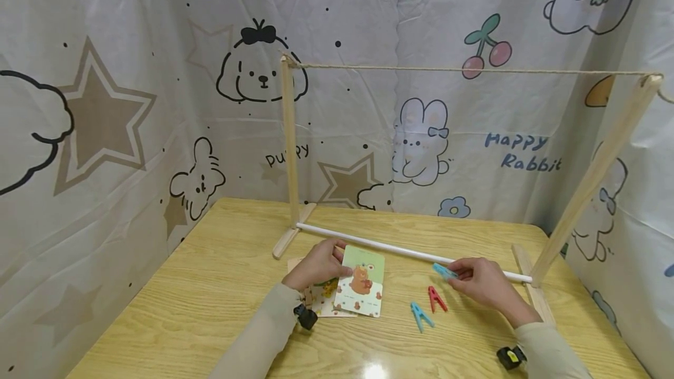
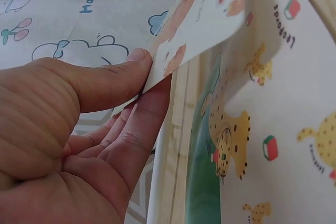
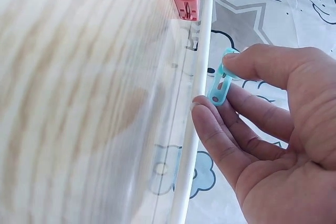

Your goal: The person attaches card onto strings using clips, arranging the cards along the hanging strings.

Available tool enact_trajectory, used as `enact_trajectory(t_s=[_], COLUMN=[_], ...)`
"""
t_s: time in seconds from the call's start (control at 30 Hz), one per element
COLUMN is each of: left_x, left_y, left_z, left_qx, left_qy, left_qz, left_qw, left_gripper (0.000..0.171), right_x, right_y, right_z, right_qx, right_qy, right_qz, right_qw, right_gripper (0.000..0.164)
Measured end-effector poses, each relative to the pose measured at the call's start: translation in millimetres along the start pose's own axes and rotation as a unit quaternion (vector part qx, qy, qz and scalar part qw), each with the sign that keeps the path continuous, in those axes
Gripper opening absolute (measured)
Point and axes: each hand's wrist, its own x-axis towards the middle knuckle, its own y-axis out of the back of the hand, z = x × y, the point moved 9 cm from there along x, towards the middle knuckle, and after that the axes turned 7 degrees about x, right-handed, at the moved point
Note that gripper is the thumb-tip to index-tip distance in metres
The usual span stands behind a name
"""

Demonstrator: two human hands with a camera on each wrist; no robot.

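Note:
My left hand pinches the left edge of a green and white card with a bear on it, thumb on one face and fingers behind, as the left wrist view shows. Under and beside it, partly hidden, lies another card with small leopards on the table. In my right hand a light blue clothespin is pinched between thumb and fingers, just over the white rod. On the wood between the hands lie a red clothespin and a second blue clothespin.
A wooden frame stands on the table, with a left post and a leaning right post. A string runs between their tops. Low down, a white rod joins the posts. A printed curtain hangs behind.

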Motion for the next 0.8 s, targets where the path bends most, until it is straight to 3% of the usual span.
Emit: enact_trajectory(t_s=[0.8], left_x=[0.7], left_y=[9.9], left_z=[4.4], left_qx=[0.01], left_qy=[-0.007], left_qz=[0.038], left_qw=[0.9992], left_gripper=[0.057], right_x=[0.0], right_y=[2.0], right_z=[1.7], right_qx=[-0.007], right_qy=[-0.008], right_qz=[0.01], right_qw=[1.0], right_gripper=[0.026])
